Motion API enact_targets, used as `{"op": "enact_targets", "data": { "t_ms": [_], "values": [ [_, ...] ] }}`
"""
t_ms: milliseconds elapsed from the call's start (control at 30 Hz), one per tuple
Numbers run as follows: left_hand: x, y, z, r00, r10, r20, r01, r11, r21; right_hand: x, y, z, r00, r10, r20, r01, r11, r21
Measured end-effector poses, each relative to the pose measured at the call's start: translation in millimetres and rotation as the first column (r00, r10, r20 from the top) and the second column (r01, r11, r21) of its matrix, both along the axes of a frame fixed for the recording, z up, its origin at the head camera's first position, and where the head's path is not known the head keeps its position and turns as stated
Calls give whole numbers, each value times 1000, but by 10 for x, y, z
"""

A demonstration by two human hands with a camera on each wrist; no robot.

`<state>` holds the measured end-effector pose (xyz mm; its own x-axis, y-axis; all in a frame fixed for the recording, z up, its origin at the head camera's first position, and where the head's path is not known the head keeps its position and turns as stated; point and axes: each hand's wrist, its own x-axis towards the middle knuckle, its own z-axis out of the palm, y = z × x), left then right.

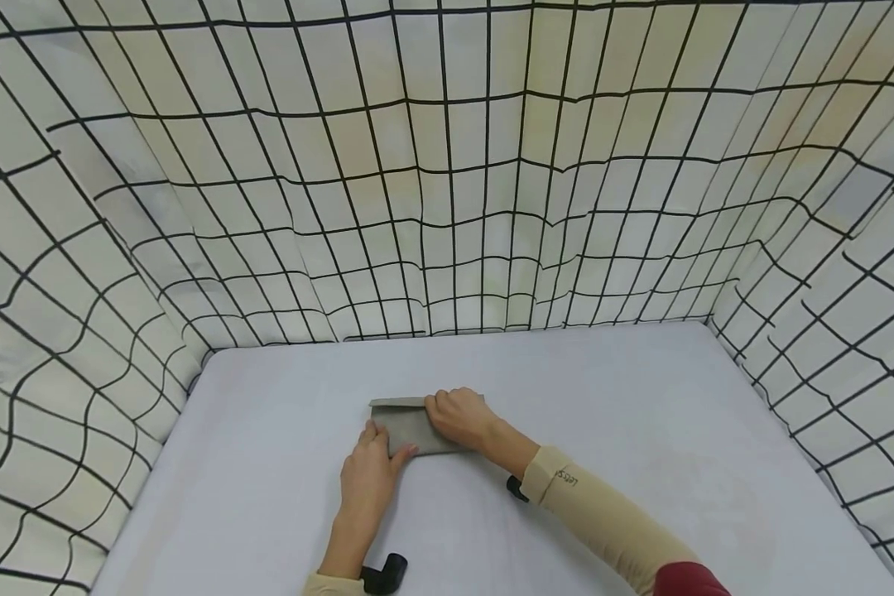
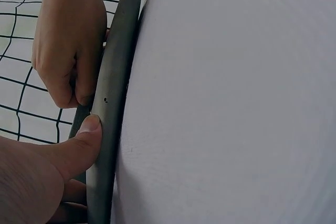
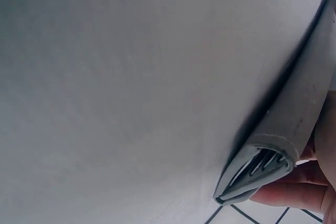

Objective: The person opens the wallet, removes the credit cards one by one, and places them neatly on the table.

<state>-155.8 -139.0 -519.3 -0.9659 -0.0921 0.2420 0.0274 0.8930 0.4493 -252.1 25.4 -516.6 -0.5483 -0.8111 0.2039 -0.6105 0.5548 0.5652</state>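
Closest to the camera, a beige sleeve point(image 1: 611, 521) runs up to the right wrist, with a red patch point(image 1: 689, 579) at its lower end and small dark letters on the cuff. A second beige cuff point(image 1: 333, 584) shows below the left wrist. Beyond it, the left hand point(image 1: 367, 476) rests at the near left corner of a grey folded sheet point(image 1: 410, 429), its thumb point(image 2: 89, 129) on the rounded near edge and set apart from the fingers, which reach the left end. The right hand point(image 1: 458, 415) has its fingers curled and clamped on the far part of the sheet, where a narrow strip point(image 1: 396, 401) shows to the left of that grip. The sheet lies flat on the white table point(image 1: 641, 389), between the two hands and touching both. At the end beside the right fingers, several layers point(image 3: 257, 169) show tucked inside an outer fold; a small dark speck point(image 2: 105, 100) marks the near edge, just past the left thumb. Black gadgets sit at the left wrist point(image 1: 385, 574) and under the right wrist point(image 1: 517, 488). Well beyond both grips, a black net point(image 1: 450, 174) hangs before a pale, blotchy curtain point(image 1: 551, 124).
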Motion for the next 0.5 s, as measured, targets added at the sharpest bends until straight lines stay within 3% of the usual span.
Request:
{"op": "enact_targets", "data": {
  "t_ms": [233,333,500],
  "values": [
    [-16,-18,-4,1000,4,-12,-4,1000,-6,-17,-5,-4,1000,0,13,0,1000,-22],
    [-15,-13,-10,1000,10,-18,-10,1000,-2,-34,-6,26,998,-4,70,6,1000,-28],
    [-2,15,-21,1000,19,-2,-19,1000,15,-111,9,126,979,-94,184,103,994,-40]
  ]
}}
